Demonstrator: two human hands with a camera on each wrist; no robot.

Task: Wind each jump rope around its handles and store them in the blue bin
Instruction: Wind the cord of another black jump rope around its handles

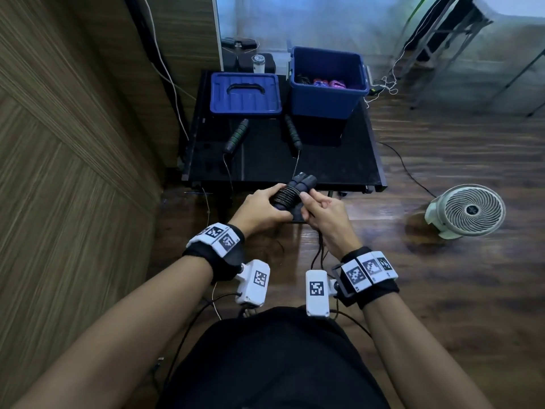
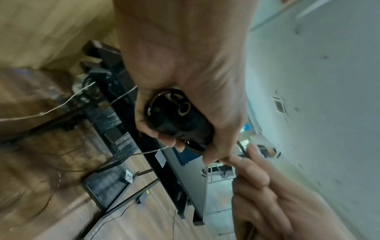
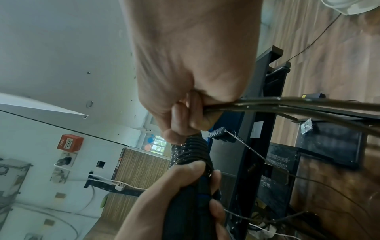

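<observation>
Gripping wound handles [image 1: 290,193], left hand [image 1: 261,209]; right hand [image 1: 326,219] pinches rope [image 3: 287,105].

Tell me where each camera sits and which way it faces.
Head: worn on the head, faces down at the black table, blue bin, both forearms.
Left wrist: looks along the left hand gripping the paired handles.
Right wrist: looks along the right hand holding the loose rope.
All three share the handles and both hands.
</observation>
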